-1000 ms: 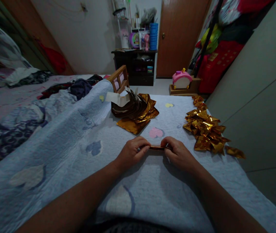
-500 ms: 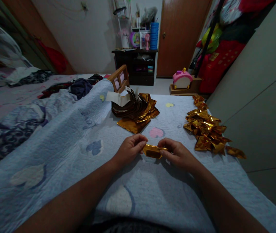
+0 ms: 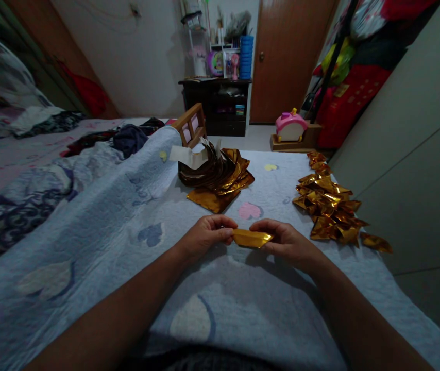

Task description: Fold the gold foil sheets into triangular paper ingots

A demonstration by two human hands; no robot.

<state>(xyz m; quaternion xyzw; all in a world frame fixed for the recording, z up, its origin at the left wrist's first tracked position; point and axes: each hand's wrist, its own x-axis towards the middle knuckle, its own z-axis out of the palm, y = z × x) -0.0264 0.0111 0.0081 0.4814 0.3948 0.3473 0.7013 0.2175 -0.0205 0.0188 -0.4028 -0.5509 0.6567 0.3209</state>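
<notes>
While left hand's (image 3: 207, 234) grip clamps folded gold foil (image 3: 253, 238), right hand's (image 3: 288, 243) grip pinches other end; dark cabinet (image 3: 225, 128) beyond holds small items (image 3: 239, 109).

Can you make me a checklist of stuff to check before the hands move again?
1. Left-hand grip on the folded gold piece: ok, thumb and fingers are at its left end.
2. Right-hand grip on the same piece: ok, fingers are at its right end.
3. Stack of gold sheets apart from both hands: ok, it lies beyond them.
4. Pile of gold pieces apart from the right hand: ok, there's a gap between.
5. Outermost gold piece well in from the edge of the bed cover: not ok, it lies close to the edge.
6. Underside of the held piece: cannot tell, it's hidden.
</notes>
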